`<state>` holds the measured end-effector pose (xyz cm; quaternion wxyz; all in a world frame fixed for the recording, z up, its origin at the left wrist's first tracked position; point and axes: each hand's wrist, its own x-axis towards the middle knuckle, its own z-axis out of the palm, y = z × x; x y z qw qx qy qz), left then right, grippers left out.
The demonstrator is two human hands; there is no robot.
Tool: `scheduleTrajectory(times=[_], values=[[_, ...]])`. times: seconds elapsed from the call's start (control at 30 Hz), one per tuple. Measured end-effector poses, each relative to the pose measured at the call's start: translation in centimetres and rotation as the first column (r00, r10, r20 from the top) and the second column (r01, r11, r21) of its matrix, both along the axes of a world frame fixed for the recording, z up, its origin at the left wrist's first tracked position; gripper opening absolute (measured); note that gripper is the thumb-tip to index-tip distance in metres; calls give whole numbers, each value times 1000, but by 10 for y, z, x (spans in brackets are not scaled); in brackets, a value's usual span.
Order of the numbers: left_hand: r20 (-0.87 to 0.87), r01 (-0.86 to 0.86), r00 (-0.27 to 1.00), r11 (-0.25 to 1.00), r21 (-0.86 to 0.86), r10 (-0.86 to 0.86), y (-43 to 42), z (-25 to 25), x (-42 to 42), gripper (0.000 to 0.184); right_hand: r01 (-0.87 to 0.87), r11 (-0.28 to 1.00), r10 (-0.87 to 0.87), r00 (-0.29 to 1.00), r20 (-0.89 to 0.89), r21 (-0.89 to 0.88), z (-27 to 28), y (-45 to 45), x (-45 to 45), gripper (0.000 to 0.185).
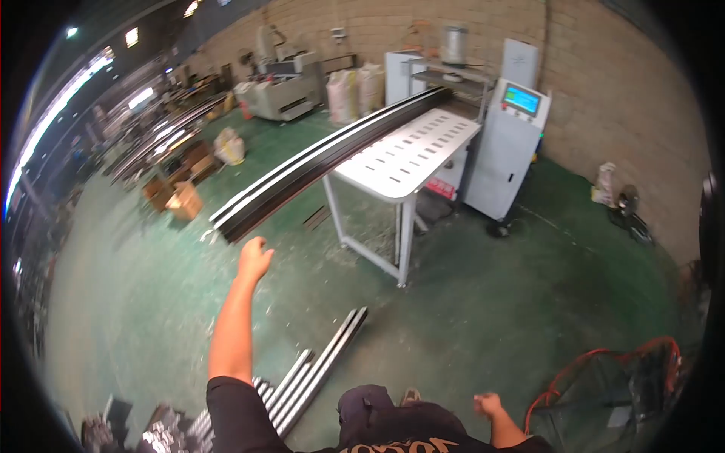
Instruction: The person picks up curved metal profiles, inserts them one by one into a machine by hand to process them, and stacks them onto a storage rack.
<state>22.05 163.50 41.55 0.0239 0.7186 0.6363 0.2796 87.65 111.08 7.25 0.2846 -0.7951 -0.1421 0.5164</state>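
Observation:
My left hand (255,258) is stretched forward, just below the near end of a long dark metal profile (302,175) with bright silver strips. A small gap shows between hand and profile. Its thumb stands apart from the curled fingers, and nothing is seen in it. The profile lies along a white slotted table (400,177), its near end sticking out past the table's left side. Low at my side, my right hand (487,404) is closed, with nothing visible in it and no object close by.
A grey machine cabinet (504,151) with a lit screen stands behind the table. Several metal profiles (317,377) lie on the floor below my left arm. A red hose (589,353) loops at the lower right. Cardboard boxes (183,200) sit to the left.

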Motion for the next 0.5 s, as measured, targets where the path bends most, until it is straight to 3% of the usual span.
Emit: scheduleTrajectory(times=[0.17, 0.23, 0.27, 0.37, 0.5], values=[[-238, -82, 967, 996, 42, 90, 159, 1, -42, 49, 19, 962, -57, 990, 132, 271, 114, 201, -23, 31], [-292, -80, 950, 989, 128, 114, 223, -23, -70, 54, 47, 961, -87, 987, 135, 272, 150, 254, -48, 32], [-260, -111, 957, 991, 74, 126, 241, -25, -76, 56, 54, 969, -92, 985, 148, 242, 171, 278, -66, 34], [-273, -186, 948, 981, -62, 162, 272, -25, -87, 48, -36, 978, 21, 997, 78, 205, 191, 339, -106, 38], [-289, -207, 934, 978, 38, 209, 246, -11, -63, 50, -234, 946, 232, 972, 34, 225, 196, 438, -159, 42]])
